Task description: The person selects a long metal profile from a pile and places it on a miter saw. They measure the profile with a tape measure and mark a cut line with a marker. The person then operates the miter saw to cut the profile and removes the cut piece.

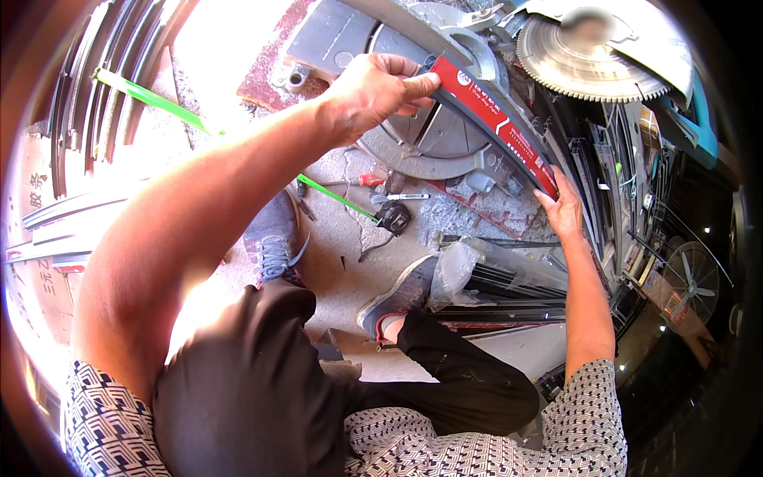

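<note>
Long, straight, dark grey bar with a red printed face (497,119) is held up between both hands, slanting from upper left to lower right in view. It's in front of the grey metal saw base with a round turntable (409,155); can't tell if it touches the base. Left hand (372,95) pinches the upper end, thumb against the red face's edge. Right hand (564,210) grips the lower end, thumb on the near side.

Big round toothed steel saw blade (548,60) sits upper right, well apart from both hands. On the concrete floor (338,298) below the base: black tape measure (393,217), its bright green tape (151,95) pulled out leftward, passing behind the left forearm. White marker pen (407,196) lies just beyond the tape case. Clear crumpled plastic wrap (455,273) is by the right shoe (405,294); bundled dark strips (513,290) lie beside it.
</note>
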Demonstrator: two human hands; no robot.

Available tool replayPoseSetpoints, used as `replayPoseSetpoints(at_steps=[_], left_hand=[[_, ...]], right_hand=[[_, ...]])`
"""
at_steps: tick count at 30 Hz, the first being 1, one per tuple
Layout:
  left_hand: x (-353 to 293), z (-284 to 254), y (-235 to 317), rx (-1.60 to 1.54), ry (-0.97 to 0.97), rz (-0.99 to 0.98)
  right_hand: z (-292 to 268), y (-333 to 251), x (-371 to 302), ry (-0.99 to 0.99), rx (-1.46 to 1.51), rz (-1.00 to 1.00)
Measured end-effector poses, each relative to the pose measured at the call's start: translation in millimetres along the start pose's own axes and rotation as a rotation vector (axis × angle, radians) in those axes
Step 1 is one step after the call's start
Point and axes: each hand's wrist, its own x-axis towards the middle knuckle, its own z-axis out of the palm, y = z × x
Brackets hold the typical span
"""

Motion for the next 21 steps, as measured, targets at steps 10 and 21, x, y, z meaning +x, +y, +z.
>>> replayPoseSetpoints(at_steps=[10,21], left_hand=[[-2.2,0.3,0.9,-0.003,-0.011,0.018],[-2.7,-0.8,2.1,-0.005,-0.012,0.013]], right_hand=[[-3.4,2.6,0.5,-0.065,0.102,0.107],[-6.1,-5.0,3.5,-0.094,0.118,0.057]])
